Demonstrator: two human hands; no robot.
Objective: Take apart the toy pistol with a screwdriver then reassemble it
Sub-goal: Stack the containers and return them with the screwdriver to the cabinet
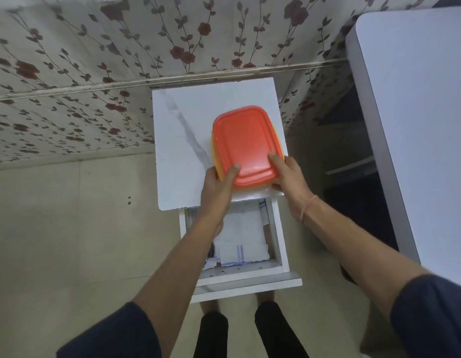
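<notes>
A plastic box with an orange-red lid [246, 143] sits on the white marble-look top of a small cabinet [183, 140], toward its right front. My left hand [219, 182] grips the box's near left corner, thumb on the lid. My right hand [286, 177] grips the near right corner, thumb on the lid too. The box's contents are hidden. No toy pistol or screwdriver is in sight.
Under the cabinet top an open drawer [278, 241] juts toward me, holding folded white cloths [242, 251]. A grey-white table [417, 112] stands at the right. Floral wallpaper [95, 73] covers the wall behind. My legs [250, 332] stand at the drawer front.
</notes>
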